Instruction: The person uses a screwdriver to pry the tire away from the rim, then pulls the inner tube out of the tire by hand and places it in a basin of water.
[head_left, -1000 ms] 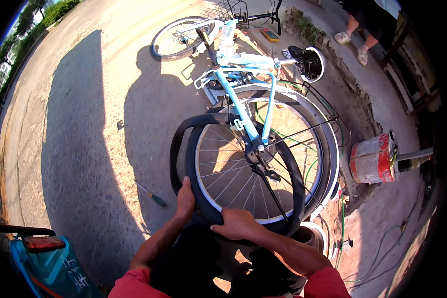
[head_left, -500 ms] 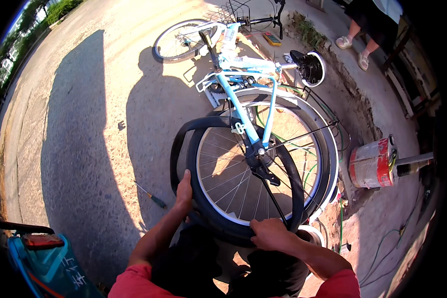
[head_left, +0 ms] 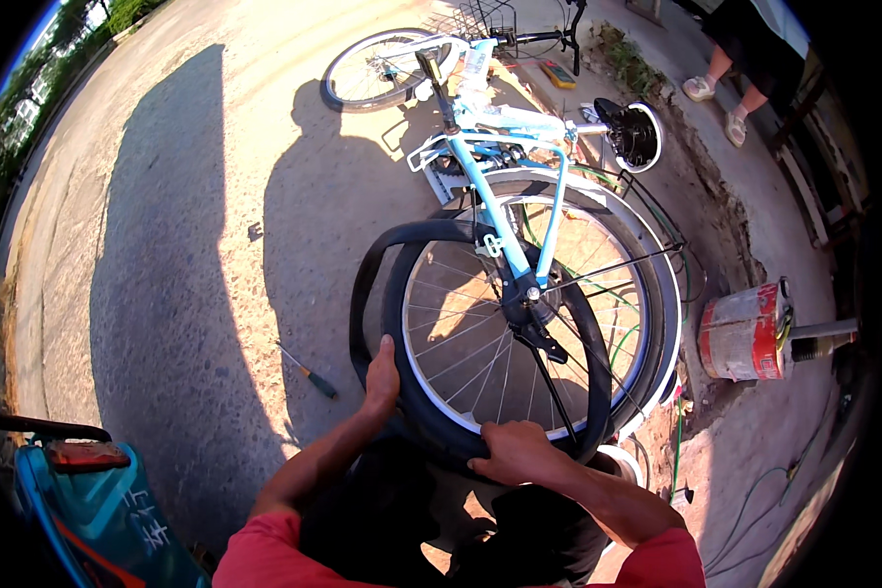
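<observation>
A light blue bicycle (head_left: 487,201) lies on its side before me, its large spoked wheel nearest to my body. A black tyre (head_left: 423,404) sits around the silver rim (head_left: 446,394) of that wheel. The slack loop of a black inner tube (head_left: 374,257) hangs out over the wheel and passes beneath the frame. My left hand (head_left: 382,377) is closed around the tyre's left side, thumb upward, close to the tube. At the near edge, my right hand (head_left: 514,453) grips the tyre with curled fingers; its fingertips are hidden.
A screwdriver (head_left: 309,372) lies left of the wheel. To the right stand a red and white bucket (head_left: 745,331) and a white bowl (head_left: 659,147) holding black material. A yellow meter (head_left: 559,74) is farther off. A teal object (head_left: 98,514) occupies the lower left. Another person's legs (head_left: 750,103) show upper right.
My right hand has shifted left along the tyre's near edge. My left hand keeps its place on the tyre. The whole view has drifted slightly.
</observation>
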`<state>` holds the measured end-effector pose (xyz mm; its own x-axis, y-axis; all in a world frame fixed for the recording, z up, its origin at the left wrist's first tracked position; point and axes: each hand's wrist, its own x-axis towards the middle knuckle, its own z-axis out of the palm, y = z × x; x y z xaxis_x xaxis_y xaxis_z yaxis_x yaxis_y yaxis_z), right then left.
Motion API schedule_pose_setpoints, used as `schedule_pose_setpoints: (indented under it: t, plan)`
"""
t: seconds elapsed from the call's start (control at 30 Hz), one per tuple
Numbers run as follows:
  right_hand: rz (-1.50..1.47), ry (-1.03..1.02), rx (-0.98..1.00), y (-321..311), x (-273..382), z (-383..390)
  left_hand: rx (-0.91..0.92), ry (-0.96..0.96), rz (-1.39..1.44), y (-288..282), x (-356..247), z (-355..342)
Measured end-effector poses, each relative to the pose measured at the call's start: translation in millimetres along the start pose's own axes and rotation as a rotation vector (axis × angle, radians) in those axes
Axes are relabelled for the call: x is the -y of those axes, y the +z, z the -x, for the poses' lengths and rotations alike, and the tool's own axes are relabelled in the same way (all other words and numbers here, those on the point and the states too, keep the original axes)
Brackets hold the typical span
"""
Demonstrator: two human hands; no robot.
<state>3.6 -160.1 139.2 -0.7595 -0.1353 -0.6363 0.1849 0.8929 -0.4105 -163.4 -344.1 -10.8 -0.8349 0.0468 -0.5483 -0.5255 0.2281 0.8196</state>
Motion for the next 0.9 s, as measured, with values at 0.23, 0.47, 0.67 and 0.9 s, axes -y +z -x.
schedule_pose_setpoints:
  t: [0.23, 0.47, 0.67, 0.9]
  plan:
    - [-0.146, 0.043, -0.037, 2.3, 25.6, -32.9, 0.035, -0.012, 0.057, -0.9, 0.6, 11.8]
    - [-0.128, 0.042, -0.132, 13.1, 16.2, -23.5, 0.152, -0.136, 0.266, 4.8, 40.9, 16.7]
    - [-0.056, 0.034, -0.039, 6.5, -12.4, 16.6, 0.252, -0.195, 0.386, 5.8, 16.5, 13.6]
    - [0.050, 0.027, -0.005, 1.9, -31.7, 39.7, 0.236, -0.188, 0.345, -3.8, 8.6, -4.1]
